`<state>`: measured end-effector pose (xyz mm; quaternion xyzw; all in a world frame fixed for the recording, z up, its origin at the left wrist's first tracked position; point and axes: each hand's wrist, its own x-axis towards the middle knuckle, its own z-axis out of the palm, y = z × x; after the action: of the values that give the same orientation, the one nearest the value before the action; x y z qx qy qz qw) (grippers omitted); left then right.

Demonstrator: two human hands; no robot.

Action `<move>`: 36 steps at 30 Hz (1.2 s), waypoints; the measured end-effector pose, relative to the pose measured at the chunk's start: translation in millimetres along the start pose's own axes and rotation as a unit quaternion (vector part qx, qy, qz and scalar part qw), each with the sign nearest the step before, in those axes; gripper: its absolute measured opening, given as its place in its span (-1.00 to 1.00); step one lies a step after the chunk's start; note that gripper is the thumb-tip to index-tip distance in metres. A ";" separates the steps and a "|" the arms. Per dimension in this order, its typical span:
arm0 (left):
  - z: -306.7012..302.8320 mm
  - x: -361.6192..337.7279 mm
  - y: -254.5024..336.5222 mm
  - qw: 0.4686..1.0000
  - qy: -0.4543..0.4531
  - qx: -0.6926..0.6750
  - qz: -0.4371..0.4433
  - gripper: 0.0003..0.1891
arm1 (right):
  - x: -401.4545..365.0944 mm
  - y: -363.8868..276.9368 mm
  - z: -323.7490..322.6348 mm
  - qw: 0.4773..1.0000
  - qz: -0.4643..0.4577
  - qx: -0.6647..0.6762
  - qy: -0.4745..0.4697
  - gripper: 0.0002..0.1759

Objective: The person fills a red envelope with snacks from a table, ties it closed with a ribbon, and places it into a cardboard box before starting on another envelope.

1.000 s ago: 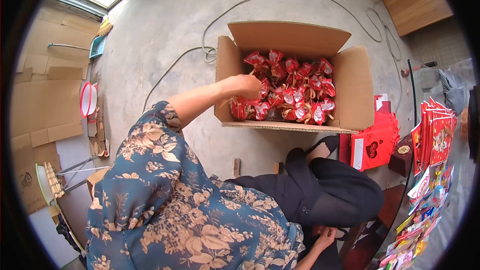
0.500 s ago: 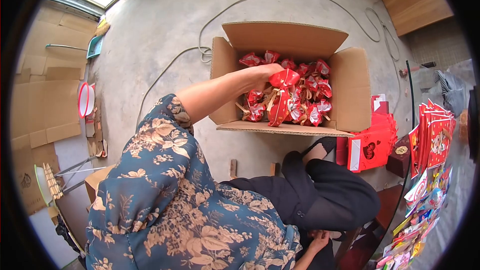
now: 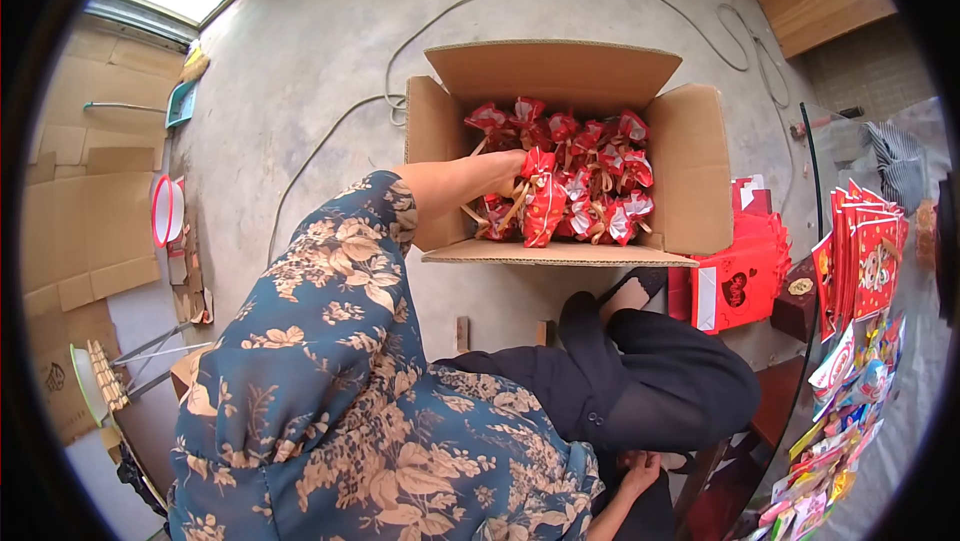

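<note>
An open cardboard box (image 3: 695,171) stands on the floor in front of me, filled with red-and-white gift bags (image 3: 605,166) tied at the neck with tan ribbons. My left hand (image 3: 508,173) reaches into its near left part. The fingers are closed on one red gift bag (image 3: 542,203), which stands upright beside the near wall; part of the grip is hidden behind the bag. Down by my dark-trousered legs is my right hand (image 3: 640,471), its fingers curled. Whether anything lies inside them is hidden.
Red printed boxes (image 3: 745,276) are stacked right of the cardboard box. On a glass-topped table at the right are flat red bags (image 3: 865,256) and a row of colourful snack packets (image 3: 835,431). A cable (image 3: 480,1) loops over the concrete floor behind the box.
My left hand has moved left and nearer to me with the red gift bag, uncovering more bags behind. The whole view has shifted slightly. My right hand stays by my legs.
</note>
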<state>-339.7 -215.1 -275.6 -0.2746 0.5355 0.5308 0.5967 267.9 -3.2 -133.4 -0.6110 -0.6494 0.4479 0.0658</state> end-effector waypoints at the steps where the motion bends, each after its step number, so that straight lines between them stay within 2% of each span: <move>1: -4.1 -0.1 -1.6 0.999 -0.036 -0.007 0.018 -0.81 | -1.4 1.8 -1.5 1.000 0.004 0.002 -0.001 -0.88; 3: -6.6 -12.7 3.9 0.992 -0.107 -0.020 0.058 -0.86 | -1.7 3.1 -1.4 1.000 0.010 0.009 -0.002 -0.88; 7: -12.2 -39.6 5.1 0.963 -0.231 0.003 0.136 -0.84 | -6.8 -4.0 3.7 0.999 0.030 0.012 0.007 -0.89; 8: -7.9 -50.6 6.3 0.958 -0.231 0.068 0.155 -0.78 | -6.1 -4.6 5.9 0.999 0.036 0.016 0.010 -0.91; 11: -13.3 -56.2 4.0 0.923 -0.219 0.233 0.213 -0.70 | -1.8 4.1 5.3 0.999 0.040 0.034 0.005 -0.92; 15: 0.7 -54.9 6.1 0.870 -0.085 0.381 0.301 -0.62 | 2.0 6.5 5.4 0.999 0.037 0.033 -0.003 -0.90; 18: 15.3 -38.2 0.4 0.907 -0.022 0.235 0.348 -0.62 | 5.5 14.5 2.1 0.999 0.040 0.003 -0.030 -0.77; 21: 34.0 -62.3 -5.7 0.905 0.112 0.211 0.351 -0.63 | 3.2 17.0 -0.6 0.998 0.035 0.026 -0.039 -0.78; 22: 31.0 -75.1 -4.2 0.892 0.178 0.283 0.306 -0.62 | 3.3 20.4 -0.8 0.998 0.037 0.026 -0.039 -0.78; 25: 4.4 -74.9 -2.5 0.867 0.087 0.476 0.115 -0.58 | 3.9 18.8 2.4 0.998 0.043 0.021 -0.039 -0.80; 26: 1.2 -77.2 -13.4 0.759 0.071 0.618 0.193 -0.66 | 0.3 8.6 5.6 0.998 0.049 0.014 -0.039 -0.80; 27: 0.2 -82.5 -27.0 0.623 0.052 0.735 0.263 -0.71 | -3.1 2.1 8.2 0.998 0.054 0.006 -0.041 -0.81; 28: 1.5 -84.7 -31.7 0.578 0.002 0.773 0.262 -0.79 | -3.8 5.0 9.7 0.997 0.059 0.017 -0.042 -0.81; 31: -9.2 -53.9 -53.1 0.319 -0.069 0.844 0.426 -0.77 | 5.0 23.1 9.9 0.997 0.050 0.041 -0.045 -0.84; 32: 0.0 -51.0 -52.2 0.267 -0.116 0.904 0.312 -0.75 | 7.6 31.0 9.2 0.997 0.039 0.045 -0.049 -0.86; 35: -19.4 -11.7 -73.9 0.204 -0.082 0.942 0.253 -0.82 | 6.8 33.1 6.6 0.998 0.031 0.032 -0.052 -0.88; 36: -32.3 11.0 -83.2 0.217 -0.069 0.948 0.223 -0.78 | 5.7 30.1 6.8 0.998 0.033 0.023 -0.053 -0.88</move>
<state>-275.2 -264.1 -314.7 0.6620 0.6397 -0.2403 0.3080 284.3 -6.2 -160.0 -0.6057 -0.6210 0.4965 0.0304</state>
